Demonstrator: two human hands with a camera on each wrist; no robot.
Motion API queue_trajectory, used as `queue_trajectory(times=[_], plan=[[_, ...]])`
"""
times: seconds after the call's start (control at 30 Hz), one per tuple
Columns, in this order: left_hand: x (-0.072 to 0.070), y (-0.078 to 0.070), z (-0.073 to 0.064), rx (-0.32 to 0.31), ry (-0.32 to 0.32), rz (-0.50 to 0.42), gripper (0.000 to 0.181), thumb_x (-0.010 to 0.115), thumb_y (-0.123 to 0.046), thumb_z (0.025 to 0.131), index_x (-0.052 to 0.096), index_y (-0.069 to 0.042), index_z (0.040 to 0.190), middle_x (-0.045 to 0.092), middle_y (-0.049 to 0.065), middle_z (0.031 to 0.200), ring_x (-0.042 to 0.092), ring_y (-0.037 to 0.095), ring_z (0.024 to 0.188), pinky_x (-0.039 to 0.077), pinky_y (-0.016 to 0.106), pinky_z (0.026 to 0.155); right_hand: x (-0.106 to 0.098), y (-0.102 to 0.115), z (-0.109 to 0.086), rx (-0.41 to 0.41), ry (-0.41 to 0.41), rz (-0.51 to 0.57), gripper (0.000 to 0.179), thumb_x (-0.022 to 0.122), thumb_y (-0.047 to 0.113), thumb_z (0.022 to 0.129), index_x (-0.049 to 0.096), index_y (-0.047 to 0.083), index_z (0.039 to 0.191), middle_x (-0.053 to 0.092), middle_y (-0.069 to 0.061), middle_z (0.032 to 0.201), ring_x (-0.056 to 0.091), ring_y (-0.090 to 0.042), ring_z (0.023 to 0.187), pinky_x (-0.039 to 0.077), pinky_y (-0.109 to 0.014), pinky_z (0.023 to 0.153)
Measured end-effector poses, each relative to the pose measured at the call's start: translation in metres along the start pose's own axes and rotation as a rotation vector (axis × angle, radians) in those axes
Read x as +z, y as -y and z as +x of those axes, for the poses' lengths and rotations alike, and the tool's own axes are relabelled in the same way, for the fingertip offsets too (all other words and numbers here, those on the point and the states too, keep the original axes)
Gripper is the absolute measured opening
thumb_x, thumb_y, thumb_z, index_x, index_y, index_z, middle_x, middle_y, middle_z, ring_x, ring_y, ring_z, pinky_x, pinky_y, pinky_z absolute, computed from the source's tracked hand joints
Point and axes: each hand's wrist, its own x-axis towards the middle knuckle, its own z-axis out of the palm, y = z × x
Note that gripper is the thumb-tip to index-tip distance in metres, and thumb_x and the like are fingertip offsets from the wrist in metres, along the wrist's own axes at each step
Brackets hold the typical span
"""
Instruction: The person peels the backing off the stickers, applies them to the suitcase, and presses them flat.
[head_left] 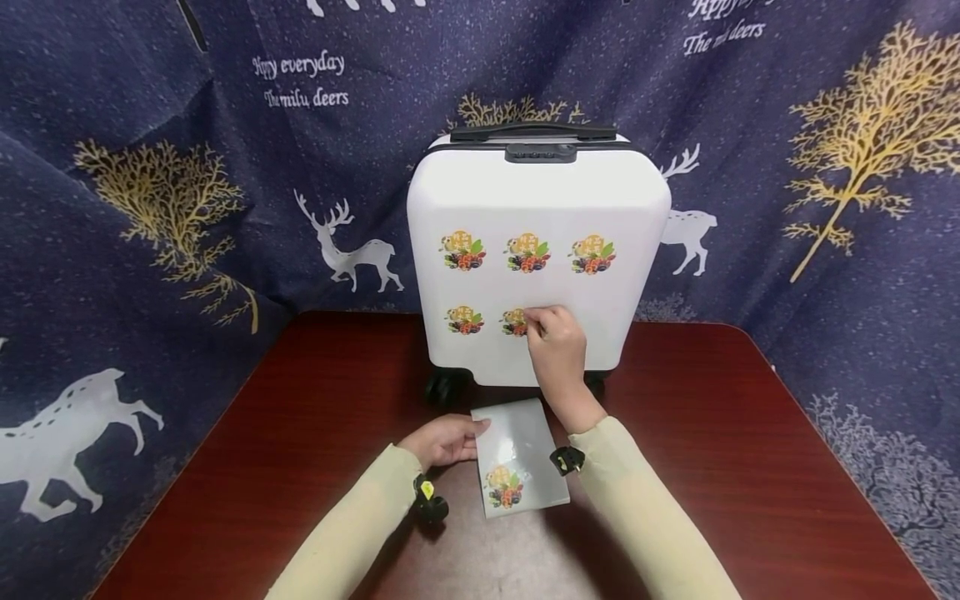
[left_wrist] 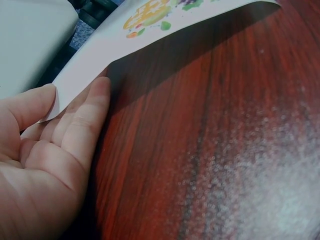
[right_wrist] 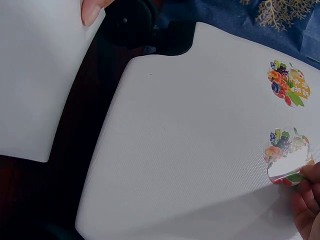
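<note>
A white suitcase (head_left: pixel 540 185) stands upright on the table, with colourful fruit stickers on its front: a row of three above and two below. My right hand (head_left: pixel 558 343) is at the lower middle sticker (head_left: pixel 513 322). In the right wrist view, thumb and finger pinch the edge of that sticker (right_wrist: pixel 281 145), whose pinched side is bent and shiny. My left hand (head_left: pixel 447 439) grips the left edge of a pale sticker sheet (head_left: pixel 517 437), thumb on top and fingers beneath. One fruit sticker (head_left: pixel 503 487) shows near the sheet's lower left corner.
The dark red wooden table (head_left: pixel 337 375) spreads to both sides of the suitcase. Behind hangs a blue cloth (head_left: pixel 300 150) with deer and golden trees. The suitcase has black wheels (head_left: pixel 446 385) and a black top handle (head_left: pixel 532 132).
</note>
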Motion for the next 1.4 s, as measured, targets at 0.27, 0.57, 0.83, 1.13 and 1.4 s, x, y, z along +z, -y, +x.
queue_trajectory(times=[0.27, 0.57, 0.83, 1.13, 1.4], plan=[[-0.001, -0.001, -0.002, 0.003, 0.021, -0.002, 0.025, 0.05, -0.015, 0.108, 0.059, 0.003, 0.122, 0.074, -0.002, 0.09, 0.071, 0.008, 0.087, 0.063, 0.028, 0.088, -0.001, -0.003, 0.0, 0.005, 0.005, -0.004, 0.007, 0.072, 0.001, 0.092, 0.079, -0.001, 0.09, 0.068, -0.016, 0.084, 0.067, -0.029, 0.075, 0.059, -0.042, 0.064], [-0.001, 0.0, -0.003, 0.007, 0.031, 0.007, 0.028, 0.048, -0.015, 0.109, 0.057, 0.005, 0.126, 0.074, -0.003, 0.09, 0.071, 0.007, 0.087, 0.063, 0.027, 0.088, -0.002, -0.009, -0.004, -0.039, -0.011, -0.029, 0.007, 0.071, 0.003, 0.093, 0.076, 0.0, 0.089, 0.068, -0.015, 0.086, 0.067, -0.029, 0.075, 0.059, -0.042, 0.062], [-0.001, 0.0, -0.003, 0.006, 0.0, -0.007, 0.027, 0.05, -0.015, 0.108, 0.059, 0.004, 0.124, 0.075, -0.003, 0.089, 0.072, 0.007, 0.086, 0.064, 0.028, 0.087, -0.003, -0.014, -0.009, -0.075, 0.017, -0.046, 0.009, 0.073, 0.001, 0.09, 0.08, 0.003, 0.095, 0.069, -0.014, 0.088, 0.067, -0.026, 0.071, 0.057, -0.04, 0.058], [-0.001, 0.0, -0.002, -0.002, 0.0, -0.011, 0.026, 0.049, -0.015, 0.109, 0.059, 0.004, 0.123, 0.075, -0.003, 0.088, 0.071, 0.007, 0.085, 0.064, 0.028, 0.086, -0.004, -0.02, -0.015, -0.072, 0.038, -0.045, 0.008, 0.075, 0.003, 0.089, 0.079, 0.002, 0.096, 0.072, -0.014, 0.087, 0.069, -0.027, 0.074, 0.06, -0.04, 0.062], [0.001, -0.001, -0.002, -0.003, 0.004, -0.005, 0.028, 0.05, -0.016, 0.109, 0.059, 0.005, 0.125, 0.075, -0.002, 0.09, 0.072, 0.008, 0.087, 0.063, 0.03, 0.09, -0.005, -0.026, -0.021, -0.071, 0.046, -0.063, 0.005, 0.076, 0.003, 0.088, 0.079, 0.001, 0.092, 0.07, -0.013, 0.085, 0.068, -0.025, 0.072, 0.059, -0.04, 0.061]])
